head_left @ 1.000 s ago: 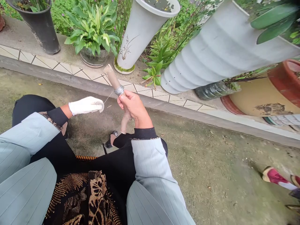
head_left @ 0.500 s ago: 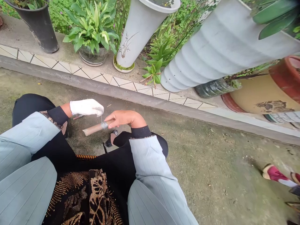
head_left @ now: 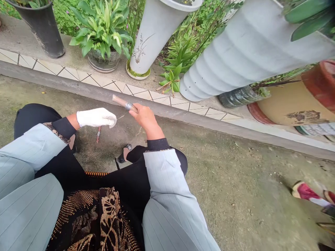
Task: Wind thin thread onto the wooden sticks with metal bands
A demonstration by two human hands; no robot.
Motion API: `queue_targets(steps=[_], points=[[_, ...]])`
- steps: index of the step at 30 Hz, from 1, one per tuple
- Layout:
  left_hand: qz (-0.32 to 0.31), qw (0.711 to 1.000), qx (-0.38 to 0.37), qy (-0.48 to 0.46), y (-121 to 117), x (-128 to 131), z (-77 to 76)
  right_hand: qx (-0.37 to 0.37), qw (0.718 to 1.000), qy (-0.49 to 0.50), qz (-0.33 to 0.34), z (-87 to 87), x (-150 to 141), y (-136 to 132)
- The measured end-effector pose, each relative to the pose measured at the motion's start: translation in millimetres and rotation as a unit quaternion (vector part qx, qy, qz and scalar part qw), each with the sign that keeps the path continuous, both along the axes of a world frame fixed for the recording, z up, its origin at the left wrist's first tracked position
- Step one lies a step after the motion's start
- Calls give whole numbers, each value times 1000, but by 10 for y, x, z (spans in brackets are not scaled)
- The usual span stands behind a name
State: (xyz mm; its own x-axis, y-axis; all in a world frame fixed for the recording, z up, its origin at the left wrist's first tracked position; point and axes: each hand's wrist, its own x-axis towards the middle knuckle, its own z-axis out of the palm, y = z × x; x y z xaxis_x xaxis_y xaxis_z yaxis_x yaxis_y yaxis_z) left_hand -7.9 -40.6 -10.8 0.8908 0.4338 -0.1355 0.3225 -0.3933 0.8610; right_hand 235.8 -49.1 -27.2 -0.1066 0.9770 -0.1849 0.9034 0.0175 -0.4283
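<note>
My right hand [head_left: 145,116] is closed around a light brown stick [head_left: 119,101], whose bare end points up and to the left. Thin silvery wire [head_left: 128,106] is wound in a tight band around the stick, just beyond my fingers. From that band a taut strand runs to my left hand [head_left: 96,117], which wears a white glove and pinches the wire between closed fingers. The stick's lower part is mostly hidden by my right hand. On the ground below my left hand lies a thin reddish piece [head_left: 98,135], its kind unclear.
A tiled ledge [head_left: 104,83] crosses in front of me, carrying a black pot [head_left: 48,33], a leafy plant in a clear pot [head_left: 103,60], a tall white planter [head_left: 154,31], a ribbed planter [head_left: 225,52] and a tan pot [head_left: 290,104]. Someone's red shoe [head_left: 305,191] is at right.
My right hand has swung the stick from upright down to pointing left, then back up toward the upper left. My gloved left hand stays nearly in place, holding the wire.
</note>
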Motion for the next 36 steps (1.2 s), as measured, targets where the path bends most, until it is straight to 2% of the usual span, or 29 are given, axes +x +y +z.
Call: queue_targets(steps=[2,5,10,14,18,22,25,27,29,31,33,34,36], points=[[18,999,34,17,40,-35,4,-48,993,-82,73,11,-46,-36],[50,995,70,49,109,-100,4,-117,973,-109,164,57,-87,-69],[68,987,120,84,179,-146,-21,-273,921,-7,278,89,-83,-102],[77,984,137,79,223,-130,-69,-328,887,99,308,96,-77,-135],[98,988,106,63,250,-105,-125,-315,882,143,322,223,-65,-173],[129,991,-2,18,198,-15,-193,-249,892,233,297,383,-9,-216],[156,982,-104,-15,104,84,-270,-148,926,294,184,392,48,-193],[146,975,-162,-39,35,132,-321,-75,944,308,92,336,84,-142],[97,976,-191,-42,-22,148,-343,-9,960,279,17,258,115,-84],[50,982,-178,-28,-48,129,-313,35,981,191,-26,189,133,-46],[49,990,-128,-21,-31,83,-236,38,996,78,-14,146,126,-41],[66,993,-97,-29,-9,54,-189,17,999,35,19,137,111,-51],[103,993,-46,-37,54,-8,-106,-72,989,10,127,142,63,-86]])
